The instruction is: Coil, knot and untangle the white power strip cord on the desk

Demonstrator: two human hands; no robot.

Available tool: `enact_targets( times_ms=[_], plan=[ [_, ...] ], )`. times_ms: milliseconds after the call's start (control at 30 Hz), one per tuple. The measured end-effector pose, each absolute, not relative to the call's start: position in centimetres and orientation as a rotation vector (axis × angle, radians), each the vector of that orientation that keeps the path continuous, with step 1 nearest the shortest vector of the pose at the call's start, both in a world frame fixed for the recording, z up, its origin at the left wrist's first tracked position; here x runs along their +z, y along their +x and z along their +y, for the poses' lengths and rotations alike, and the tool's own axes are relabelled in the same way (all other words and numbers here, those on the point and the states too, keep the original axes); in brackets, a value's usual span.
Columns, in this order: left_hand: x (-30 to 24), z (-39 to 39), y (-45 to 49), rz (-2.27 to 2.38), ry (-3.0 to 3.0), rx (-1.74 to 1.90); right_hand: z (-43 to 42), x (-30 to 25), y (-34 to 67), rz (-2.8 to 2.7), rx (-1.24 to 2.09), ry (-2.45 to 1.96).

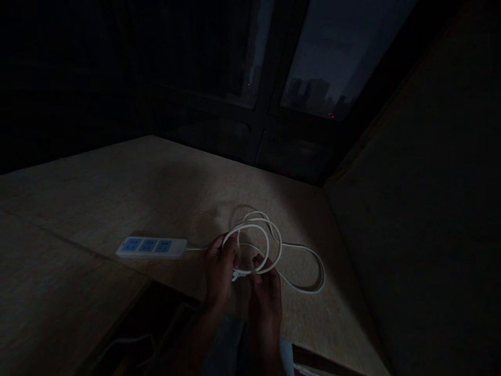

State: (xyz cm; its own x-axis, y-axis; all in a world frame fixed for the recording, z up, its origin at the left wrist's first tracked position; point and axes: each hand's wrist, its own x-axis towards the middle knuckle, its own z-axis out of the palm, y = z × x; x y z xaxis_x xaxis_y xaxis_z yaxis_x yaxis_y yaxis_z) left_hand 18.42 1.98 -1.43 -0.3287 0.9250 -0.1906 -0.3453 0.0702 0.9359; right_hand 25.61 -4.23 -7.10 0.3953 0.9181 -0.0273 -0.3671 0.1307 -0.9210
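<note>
A white power cord [280, 245] is wound into loose loops between my two hands, above the stone-like surface. My left hand [220, 263] is closed around the left side of the loops. The cord's plug [237, 275] hangs just right of that hand, near the bottom of the coil. My right hand [266, 284] pinches the lower right part of the loops with its fingertips. One more length of cord lies in a wide loop to the right. On the left rests a white power strip [152, 247] with blue socket panels, its cord running toward my left hand.
The pale countertop [183, 193] reaches back to a dark window frame [256, 125]. A dark wall [415, 219] stands along the right side. Below the front edge is a dark opening [156, 318] with a thin pale cable [131, 340] in it. The lighting is very dim.
</note>
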Motion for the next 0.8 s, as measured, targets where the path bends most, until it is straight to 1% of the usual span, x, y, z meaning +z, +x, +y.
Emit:
enact_targets(
  times_ms=[133, 300, 367, 467, 600, 800],
  plan=[
    [-1.0, 2.5, 17.4, 1.309, 0.921, 1.372, -5.0, -5.8, 28.0, -0.869, 0.815, -1.198],
    [1.1, 1.9, 17.4, 1.335, 1.442, 1.271, -5.2, -3.1, 30.6, -1.239, 0.369, -1.391],
    [2.0, 1.4, 17.7, 1.318, 1.627, 1.173, -4.7, -2.3, 31.6, -1.407, 0.332, -1.378],
    [2.7, 0.7, 18.2, 1.277, 1.811, 0.988, -3.9, -1.3, 33.0, -1.616, 0.474, -1.346],
    [2.9, 0.0, 18.7, 1.231, 1.969, 0.773, -3.3, 0.2, 34.2, -1.766, 0.845, -1.374],
    [4.5, -0.4, 19.0, 1.308, 2.105, 0.497, -3.3, 1.5, 34.4, -1.665, 1.237, -1.358]
  ],
)
